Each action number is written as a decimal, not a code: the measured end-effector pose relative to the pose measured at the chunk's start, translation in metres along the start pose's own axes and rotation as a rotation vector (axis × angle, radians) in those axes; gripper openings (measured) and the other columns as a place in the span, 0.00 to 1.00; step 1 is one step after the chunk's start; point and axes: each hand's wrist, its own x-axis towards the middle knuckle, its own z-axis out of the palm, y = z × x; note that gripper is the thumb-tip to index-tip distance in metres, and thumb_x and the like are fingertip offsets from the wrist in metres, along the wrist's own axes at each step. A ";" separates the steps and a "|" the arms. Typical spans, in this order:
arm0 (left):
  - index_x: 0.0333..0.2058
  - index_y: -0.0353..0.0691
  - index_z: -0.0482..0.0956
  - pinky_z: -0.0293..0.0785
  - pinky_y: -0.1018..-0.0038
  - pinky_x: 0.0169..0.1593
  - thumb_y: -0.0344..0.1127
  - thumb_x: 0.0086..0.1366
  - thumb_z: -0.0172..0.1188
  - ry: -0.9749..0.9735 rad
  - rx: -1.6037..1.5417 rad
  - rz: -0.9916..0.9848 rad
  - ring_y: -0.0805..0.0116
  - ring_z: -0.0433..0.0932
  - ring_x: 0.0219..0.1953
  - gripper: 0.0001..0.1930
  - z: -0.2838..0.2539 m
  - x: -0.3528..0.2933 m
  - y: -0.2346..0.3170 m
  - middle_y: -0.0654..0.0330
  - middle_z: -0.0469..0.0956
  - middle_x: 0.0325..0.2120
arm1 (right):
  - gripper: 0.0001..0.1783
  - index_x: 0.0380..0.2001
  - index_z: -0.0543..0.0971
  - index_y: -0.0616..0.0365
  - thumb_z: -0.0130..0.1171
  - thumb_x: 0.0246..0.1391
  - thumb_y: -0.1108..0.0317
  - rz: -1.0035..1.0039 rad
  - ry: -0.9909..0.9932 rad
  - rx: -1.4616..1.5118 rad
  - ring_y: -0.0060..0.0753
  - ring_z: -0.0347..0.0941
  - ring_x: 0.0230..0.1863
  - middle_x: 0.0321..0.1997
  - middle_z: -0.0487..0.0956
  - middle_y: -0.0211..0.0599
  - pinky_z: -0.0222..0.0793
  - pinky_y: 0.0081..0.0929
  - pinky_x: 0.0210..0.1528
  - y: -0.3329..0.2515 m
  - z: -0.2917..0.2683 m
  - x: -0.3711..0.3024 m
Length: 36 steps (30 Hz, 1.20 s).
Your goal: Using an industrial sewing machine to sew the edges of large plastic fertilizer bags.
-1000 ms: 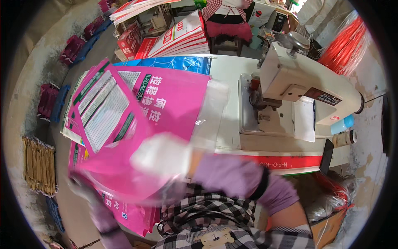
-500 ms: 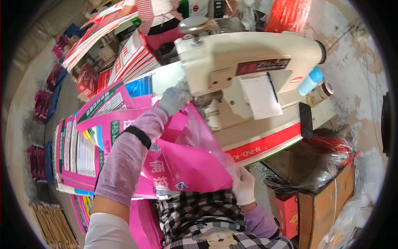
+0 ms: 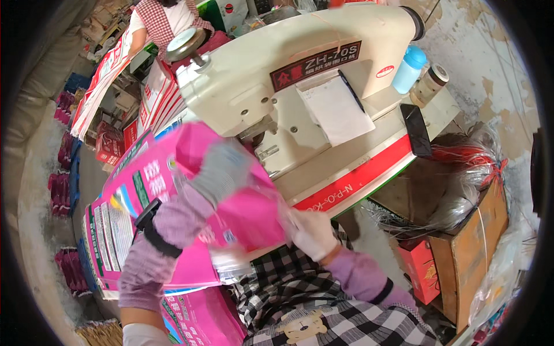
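R hand [image 3: 313, 233] is pinching the edge of the pink bag [image 3: 265, 210] by the machine [image 3: 236, 89], prob. holding it taut, while L hand [image 3: 222, 173] is covering part, can't tell if gripping.

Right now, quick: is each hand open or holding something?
Left hand: at the pink bag, too blurred to tell open or closed.
Right hand: closed, holding that bag's edge.

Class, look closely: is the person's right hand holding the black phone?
No, the white-gloved right hand holds the edge of the pink bag, while the black phone lies apart from it on the table.
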 end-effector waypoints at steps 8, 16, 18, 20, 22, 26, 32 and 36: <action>0.29 0.45 0.84 0.74 0.63 0.43 0.55 0.57 0.61 -0.497 0.249 0.067 0.58 0.81 0.32 0.18 -0.040 -0.064 -0.076 0.55 0.82 0.26 | 0.21 0.56 0.75 0.50 0.55 0.58 0.72 -0.124 0.149 -0.016 0.28 0.76 0.24 0.26 0.80 0.37 0.73 0.30 0.30 0.024 0.052 0.073; 0.45 0.40 0.77 0.71 0.80 0.37 0.43 0.68 0.56 -0.522 -1.796 -0.261 0.79 0.72 0.33 0.14 0.037 -0.188 0.028 0.70 0.74 0.30 | 0.18 0.52 0.76 0.61 0.42 0.66 0.66 0.039 -0.297 1.114 0.31 0.75 0.49 0.50 0.78 0.36 0.68 0.28 0.55 -0.062 0.090 -0.005; 0.48 0.40 0.74 0.68 0.81 0.34 0.38 0.66 0.59 -0.116 -1.994 -0.328 0.82 0.69 0.33 0.14 0.015 -0.177 0.060 0.70 0.73 0.33 | 0.23 0.57 0.70 0.66 0.48 0.66 0.62 0.290 -0.159 1.512 0.31 0.74 0.50 0.50 0.78 0.37 0.68 0.27 0.56 -0.044 0.066 0.010; 0.52 0.41 0.70 0.68 0.81 0.34 0.33 0.64 0.61 -0.168 -2.322 -0.507 0.82 0.70 0.32 0.19 0.009 -0.165 0.066 0.70 0.73 0.34 | 0.35 0.65 0.61 0.60 0.55 0.60 0.53 0.422 -0.031 1.414 0.41 0.75 0.51 0.51 0.78 0.46 0.68 0.32 0.56 -0.036 0.069 0.029; 0.48 0.43 0.75 0.70 0.81 0.35 0.30 0.63 0.60 -0.334 -2.149 -0.556 0.82 0.72 0.32 0.14 0.020 -0.167 0.063 0.70 0.74 0.35 | 0.39 0.66 0.59 0.58 0.58 0.54 0.54 0.350 0.022 1.005 0.47 0.74 0.52 0.52 0.77 0.55 0.68 0.34 0.55 -0.043 0.069 0.034; 0.30 0.44 0.79 0.68 0.80 0.33 0.29 0.61 0.58 -0.213 -1.323 0.046 0.77 0.72 0.27 0.03 -0.022 -0.132 0.064 0.69 0.75 0.27 | 0.40 0.66 0.57 0.60 0.54 0.50 0.62 0.402 -0.038 1.034 0.53 0.73 0.53 0.50 0.75 0.63 0.68 0.37 0.54 -0.033 0.074 0.023; 0.21 0.44 0.78 0.74 0.63 0.29 0.34 0.53 0.57 -0.348 -0.113 0.497 0.60 0.81 0.23 0.05 -0.038 -0.135 0.089 0.60 0.78 0.18 | 0.34 0.66 0.56 0.62 0.48 0.56 0.70 0.318 -0.167 0.711 0.62 0.76 0.41 0.36 0.78 0.64 0.70 0.46 0.48 -0.072 0.017 -0.058; 0.23 0.42 0.77 0.74 0.60 0.29 0.38 0.55 0.56 -0.277 -0.262 0.459 0.56 0.80 0.21 0.08 -0.032 -0.142 0.088 0.59 0.77 0.17 | 0.34 0.66 0.58 0.57 0.49 0.56 0.64 0.174 0.045 0.811 0.63 0.76 0.34 0.31 0.78 0.61 0.70 0.49 0.38 -0.056 0.034 -0.044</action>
